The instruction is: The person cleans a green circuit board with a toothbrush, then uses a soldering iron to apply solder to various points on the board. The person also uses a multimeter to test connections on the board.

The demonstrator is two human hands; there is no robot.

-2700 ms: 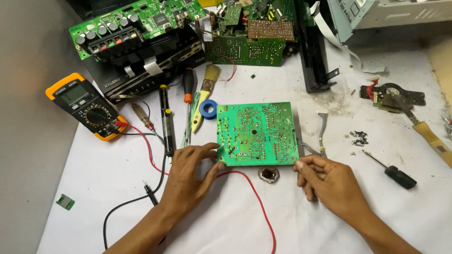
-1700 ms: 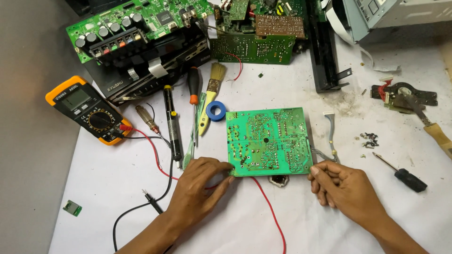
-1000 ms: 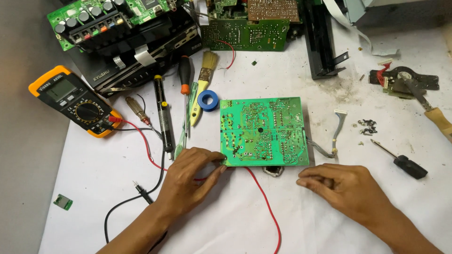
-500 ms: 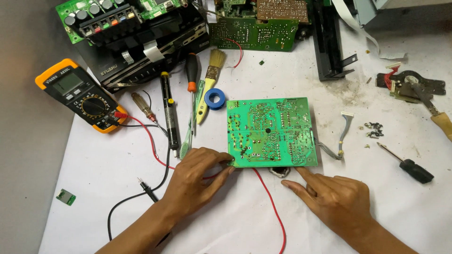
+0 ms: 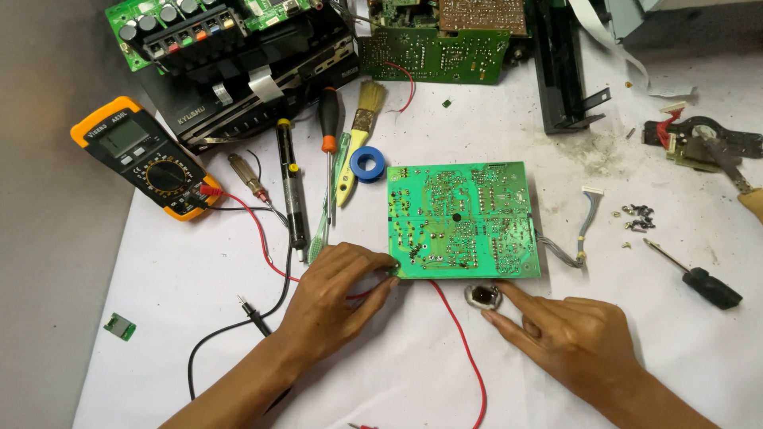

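The green circuit board [image 5: 461,220] lies flat, solder side up, near the centre of the white sheet [image 5: 199,318] that covers the table. The left hand [image 5: 334,306] rests at the board's lower left corner, fingertips touching the edge, fingers loosely curled and not gripping anything. Just below the board's front edge sits a small round metal tin [image 5: 483,296]; the right hand [image 5: 572,338] lies beside it w/ index finger stretched out and touching the tin, other fingers half bent, holding nothing. A red wire [image 5: 461,342] runs from under the board btw. both hands to the bottom edge. A grey ribbon cable [image 5: 574,242] comes out at the board's right side. Left of the board lie a blue tape roll [image 5: 367,165], a small brush [image 5: 362,135], an orange-handled screwdriver [image 5: 329,127] and a dark soldering iron [image 5: 292,195], approx. side by side. Further left is an orange multimeter [image 5: 147,156] w/ red and black leads. At far right lies a black-handled screwdriver [image 5: 699,278], well apart from the board.
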